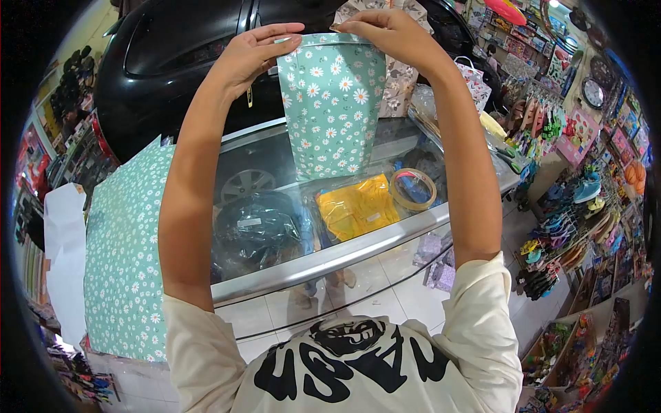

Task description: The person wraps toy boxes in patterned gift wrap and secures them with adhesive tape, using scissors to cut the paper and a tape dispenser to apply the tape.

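Note:
A green paper bag with white daisies (330, 103) stands upright on the glass counter, its top edge folded into a narrow band. At the top left corner, my left hand (255, 54) pinches that edge between thumb and fingers. My right hand (389, 33) grips the top right part of the same edge, with its fingertips partly hidden. Behind the bag and right hand is a brown-grey flowered paper piece (398, 93). A roll of tape (432, 194) lies on the glass to the right of the bag's base.
Daisy-patterned wrapping paper (127, 255) and a white sheet (65, 241) spread at the left. Under the counter glass lie a packed yellow garment (358, 206) and dark packed goods (255, 230). A green-handled tool (509, 162) rests at right. A black car (186, 41) stands behind.

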Demonstrator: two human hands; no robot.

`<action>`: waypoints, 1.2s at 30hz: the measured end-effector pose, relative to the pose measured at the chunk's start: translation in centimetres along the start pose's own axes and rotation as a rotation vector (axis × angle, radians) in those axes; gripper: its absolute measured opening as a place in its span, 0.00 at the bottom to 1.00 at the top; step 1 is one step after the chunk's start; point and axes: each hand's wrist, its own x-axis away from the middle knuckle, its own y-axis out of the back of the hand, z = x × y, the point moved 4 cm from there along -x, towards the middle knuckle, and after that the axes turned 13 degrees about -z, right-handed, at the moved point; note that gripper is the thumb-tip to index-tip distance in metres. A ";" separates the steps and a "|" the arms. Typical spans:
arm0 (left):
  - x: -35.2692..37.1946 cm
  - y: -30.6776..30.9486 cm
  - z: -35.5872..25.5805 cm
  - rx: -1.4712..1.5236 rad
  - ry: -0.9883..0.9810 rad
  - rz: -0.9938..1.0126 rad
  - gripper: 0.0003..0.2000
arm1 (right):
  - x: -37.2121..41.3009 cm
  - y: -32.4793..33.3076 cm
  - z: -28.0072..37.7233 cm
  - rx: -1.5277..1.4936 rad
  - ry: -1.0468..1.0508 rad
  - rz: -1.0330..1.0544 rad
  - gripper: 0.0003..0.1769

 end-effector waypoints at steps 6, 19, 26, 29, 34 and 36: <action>-0.5 0.5 0.6 0.058 0.048 0.051 0.24 | 0.4 0.8 4.2 0.082 -0.163 0.107 0.16; 0.8 -0.4 -2.9 -0.276 -0.440 0.094 0.22 | 0.0 -0.6 3.2 0.126 0.429 0.081 0.14; 1.3 -0.1 -3.3 -0.613 -0.842 -0.088 0.15 | 1.2 -1.1 2.4 0.242 0.571 -0.162 0.11; 1.8 -0.4 -3.7 -0.664 -0.941 -0.115 0.13 | 1.2 -1.2 2.1 0.268 0.611 -0.231 0.10; 1.8 -1.0 -4.0 -0.754 -0.984 -0.153 0.12 | 1.0 -1.5 1.8 0.292 0.613 -0.264 0.08; 1.4 -0.9 -3.9 -0.761 -0.996 -0.143 0.11 | 1.0 -1.6 1.9 0.284 0.590 -0.271 0.08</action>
